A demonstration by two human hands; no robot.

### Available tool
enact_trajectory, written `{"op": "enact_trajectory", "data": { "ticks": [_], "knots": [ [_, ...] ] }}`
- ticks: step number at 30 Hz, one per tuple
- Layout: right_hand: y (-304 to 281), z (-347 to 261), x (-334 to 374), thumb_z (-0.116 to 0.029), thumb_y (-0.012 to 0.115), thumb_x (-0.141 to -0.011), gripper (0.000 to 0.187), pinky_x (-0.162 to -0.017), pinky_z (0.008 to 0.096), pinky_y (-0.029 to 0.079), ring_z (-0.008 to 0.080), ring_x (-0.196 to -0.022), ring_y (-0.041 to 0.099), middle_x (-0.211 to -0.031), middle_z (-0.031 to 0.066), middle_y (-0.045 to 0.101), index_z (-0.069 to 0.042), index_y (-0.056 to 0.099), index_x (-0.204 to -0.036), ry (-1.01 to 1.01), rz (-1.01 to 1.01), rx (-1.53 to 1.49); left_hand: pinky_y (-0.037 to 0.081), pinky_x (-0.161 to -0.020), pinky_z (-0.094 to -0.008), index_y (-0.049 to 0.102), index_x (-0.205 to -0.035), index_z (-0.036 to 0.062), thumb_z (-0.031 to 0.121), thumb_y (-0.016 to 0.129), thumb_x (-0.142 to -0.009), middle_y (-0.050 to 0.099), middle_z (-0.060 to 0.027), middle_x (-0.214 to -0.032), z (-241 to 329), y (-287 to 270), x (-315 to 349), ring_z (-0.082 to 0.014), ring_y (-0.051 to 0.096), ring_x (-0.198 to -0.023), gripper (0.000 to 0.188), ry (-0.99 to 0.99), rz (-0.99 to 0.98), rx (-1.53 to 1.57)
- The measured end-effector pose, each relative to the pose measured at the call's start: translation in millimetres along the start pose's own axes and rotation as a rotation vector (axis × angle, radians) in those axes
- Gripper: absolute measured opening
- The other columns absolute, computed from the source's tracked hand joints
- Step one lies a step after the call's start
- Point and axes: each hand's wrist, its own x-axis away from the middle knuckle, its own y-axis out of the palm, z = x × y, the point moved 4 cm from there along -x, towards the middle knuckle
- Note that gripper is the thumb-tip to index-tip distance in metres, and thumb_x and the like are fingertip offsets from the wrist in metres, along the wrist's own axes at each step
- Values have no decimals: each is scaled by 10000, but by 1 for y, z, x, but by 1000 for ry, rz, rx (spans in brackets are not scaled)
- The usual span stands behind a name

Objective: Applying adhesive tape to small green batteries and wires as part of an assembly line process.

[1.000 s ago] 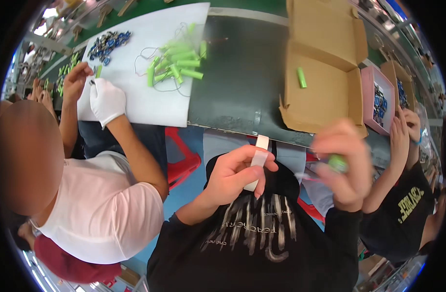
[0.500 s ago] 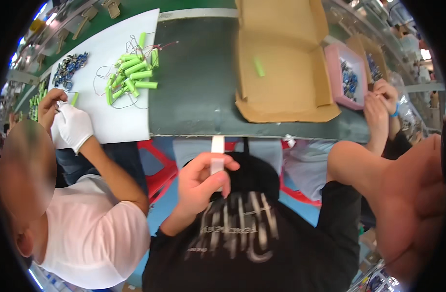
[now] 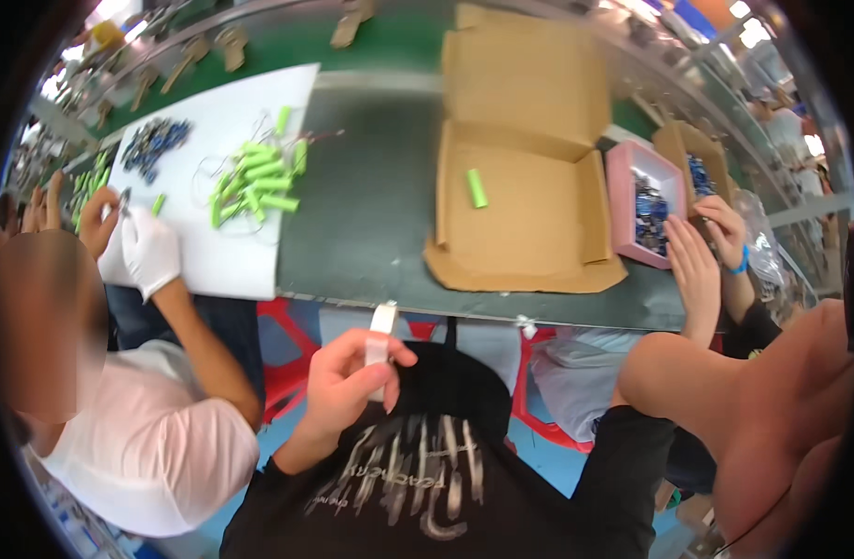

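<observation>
My left hand is in front of the table edge, above my lap. Its thumb and fingers are closed round a flat white strip, whose upper end sticks up toward the table. I cannot make out what kind of thing the strip is. My right arm is raised and bent at the right side. My right hand is very large and close at the right rim, with its fingers not clearly shown. An open cardboard box with a single green cylindrical cell in it lies on the dark table ahead.
A white sheet at left bears piled green cells with thin wires and small blue parts. A co-worker's gloved hand works there. Another co-worker's hand is beside a pink box of blue parts.
The whole view has shifted, so the table sits lower. My left hand still holds the white strip, which is now slightly tilted. The right co-worker's near hand has moved to the pink box.
</observation>
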Motion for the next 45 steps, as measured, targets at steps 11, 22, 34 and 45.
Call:
{"op": "enact_trajectory", "data": {
  "ticks": [11,22,34,45],
  "knots": [
    [58,24,42,-9,668,-722,444,-597,299,384,185,-665,503,-782,70,534,-32,542,-1147,333,-254,71,496,-484,-310,527,-1088,-61,32,524,-890,627,-261,-1014,0,13,-8,-210,605,-552,219,55,-72,-46],
    [107,80,201,-22,715,-767,293,-610,312,471,251,-709,594,-836,118,610,-6,640,-1050,767,-645,263,439,-694,-204,481,-1231,1,-58,622,-831,576,-67,-1177,-3,17,0,-35,521,-803,429,64,10,-176],
    [93,84,202,17,572,-878,115,-728,293,484,183,-785,596,-877,121,615,50,593,-986,950,-92,0,533,-635,-282,651,-1036,61,22,647,-785,672,-115,-1023,11,47,6,-187,651,-648,254,440,-426,-739],
    [111,77,184,-90,764,-727,267,-517,318,426,207,-576,517,-693,67,518,-36,642,-958,623,-724,333,439,-492,-231,557,-1161,-22,26,505,-916,577,-27,-752,-17,24,-9,-90,558,-533,255,-251,-160,-204]
  ]
}}
